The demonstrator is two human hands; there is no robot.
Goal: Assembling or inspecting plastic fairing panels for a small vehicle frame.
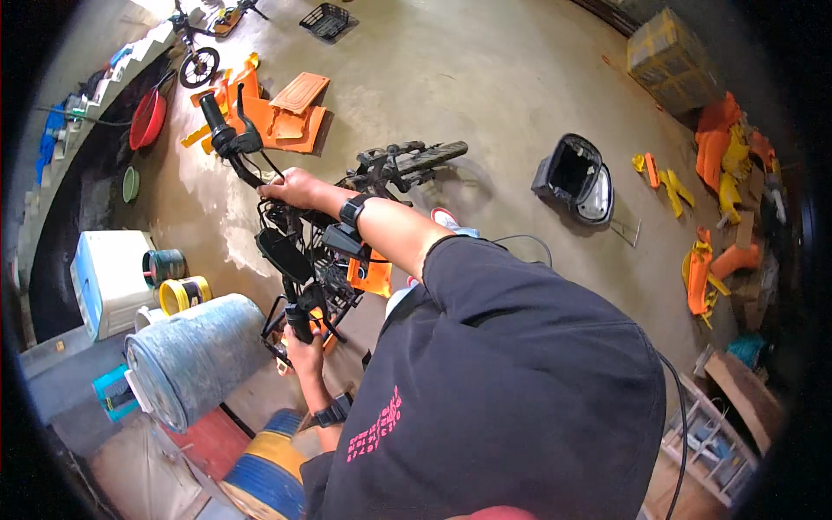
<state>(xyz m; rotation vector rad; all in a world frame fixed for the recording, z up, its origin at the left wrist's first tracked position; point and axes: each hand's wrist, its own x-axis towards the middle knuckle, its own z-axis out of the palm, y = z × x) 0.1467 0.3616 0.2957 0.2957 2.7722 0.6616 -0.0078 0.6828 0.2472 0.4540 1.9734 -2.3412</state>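
A stripped-down two-wheeler (299, 247) with a black frame stands in front of me, its handlebar running from upper left to lower middle. My right hand (296, 188) is closed round the handlebar (247, 173), inboard of the far black grip (212, 114) and its brake lever (247, 130). My left hand (303, 351) is closed on the near grip (299, 322) at the other end. Between the hands sits a dark oval display or mirror (284, 253). A wheel (433, 158) lies at the bike's right, and an orange panel (371, 276) shows under my right forearm.
Orange body panels (282, 121) lie beyond the handlebar. A blue drum (199, 355), a yellow bucket (184, 295) and a striped barrel (269, 468) stand at left. An open black box (572, 173), orange and yellow parts (719, 156) and a taped carton (672, 61) are at right.
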